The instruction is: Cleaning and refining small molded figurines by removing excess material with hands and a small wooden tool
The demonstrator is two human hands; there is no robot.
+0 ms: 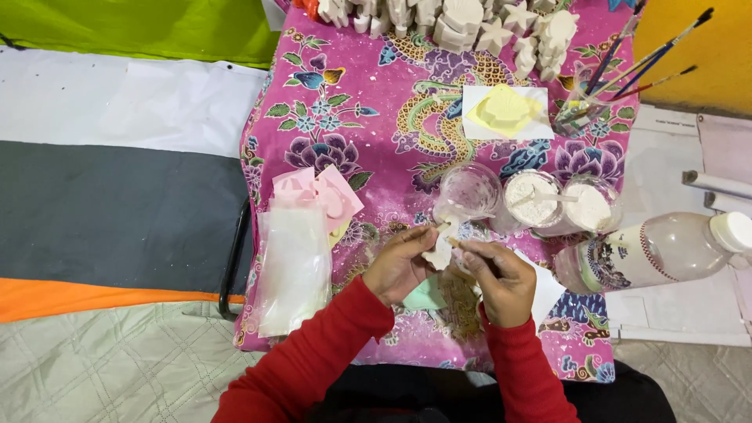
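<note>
Head view. Both hands meet just below the empty clear cup (468, 190). The left hand (399, 265) is closed, fingertips pinching a small white plaster piece (439, 254); the right hand (501, 282) is curled around a thin stick-like tool whose tip touches the piece. The piece looks light, stiff and brittle, probably chalky and easily chipped, so it is best held by its thicker edges. Right of the cup stand two cups of white powder (533, 198), then a clear bottle (658, 252) lying on its side, its label a red-edged band. Left of the cup lie pink sheets (317, 192) and a clear plastic bag (294, 266).
</note>
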